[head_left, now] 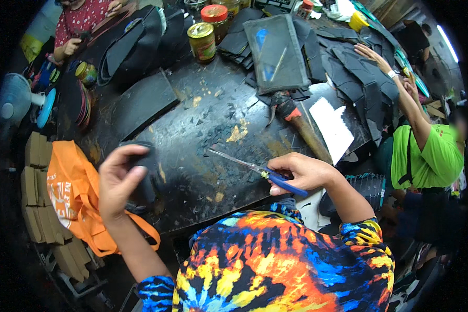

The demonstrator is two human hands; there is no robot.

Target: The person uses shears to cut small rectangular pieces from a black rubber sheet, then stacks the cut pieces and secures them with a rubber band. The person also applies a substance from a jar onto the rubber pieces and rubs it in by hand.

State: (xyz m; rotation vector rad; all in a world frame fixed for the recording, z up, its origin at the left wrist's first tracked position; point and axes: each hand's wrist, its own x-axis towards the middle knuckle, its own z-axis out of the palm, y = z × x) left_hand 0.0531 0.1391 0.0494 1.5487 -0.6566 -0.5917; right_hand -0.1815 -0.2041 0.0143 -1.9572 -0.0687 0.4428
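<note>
A pair of scissors with blue handles is held in the right hand, at the near side of the dark worktop. The fingers are curled around the handles, and the slim blades are pointed up and to the left above the surface, lying close together. The left hand is raised at the worktop's left part, with thumb and fingers bent and partly spread; a dark piece appears to be pinched between them, though its outline is blurred.

Small dark scraps are scattered beyond the scissor tips. A hammer with a wooden handle is laid just beyond the right hand, beside a torn white sheet. Farther back, blue items are contained in a shallow tray, and dark flat pieces are heaped to its right. A flat dark slab is placed toward the left, and a gold-lidded jar is set near the far side.

An orange bag is seen left of the left hand. At the right, an arm is stretched over the heap by a person in a green shirt.
</note>
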